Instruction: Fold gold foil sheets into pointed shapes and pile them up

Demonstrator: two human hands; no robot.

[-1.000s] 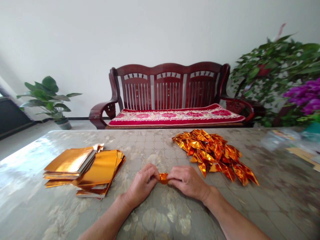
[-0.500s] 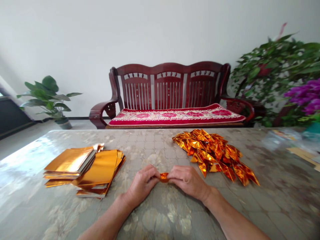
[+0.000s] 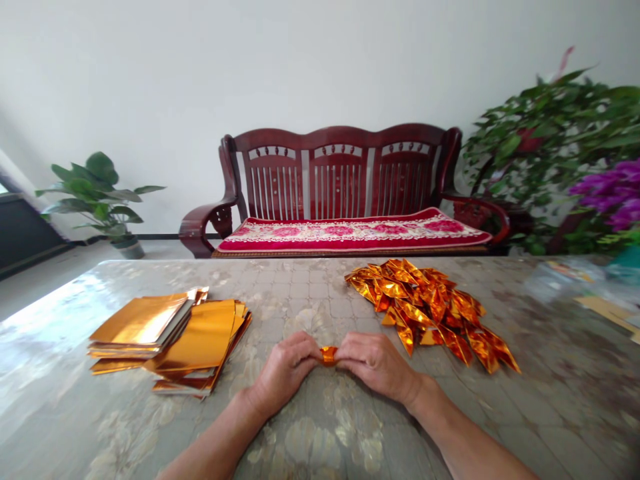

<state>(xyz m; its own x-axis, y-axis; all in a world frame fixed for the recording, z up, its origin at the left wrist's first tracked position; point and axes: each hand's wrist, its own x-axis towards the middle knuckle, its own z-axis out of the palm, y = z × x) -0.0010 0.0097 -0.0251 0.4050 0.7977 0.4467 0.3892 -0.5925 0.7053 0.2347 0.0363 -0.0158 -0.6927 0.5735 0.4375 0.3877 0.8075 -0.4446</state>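
Note:
Between my two hands is a small folded piece of orange-gold foil paper [image 3: 329, 356], just above or on the table; its ends are hidden by my fingers. My left hand [image 3: 290, 363] pinches its left end and my right hand [image 3: 375, 363] pinches the right end. Off to the right lies a heap of folded shiny foil-paper pieces [image 3: 435, 307] with pointed ends. Over to the left are stacks of flat square gold foil sheets [image 3: 195, 340], some overlapping at angles.
The table [image 3: 300, 447] has a patterned grey-brown cover. Clear plastic packaging [image 3: 565, 279] and tan card [image 3: 607, 312] lie at its right. Behind it stands a dark red wooden bench [image 3: 337, 177] with a red floral cushion [image 3: 350, 231]. Potted plants [image 3: 95, 193] flank the bench.
Both hands stay nearly in place, still pinching the foil piece. Its visible middle looks slightly different in shape. The stacks and the heap are unchanged.

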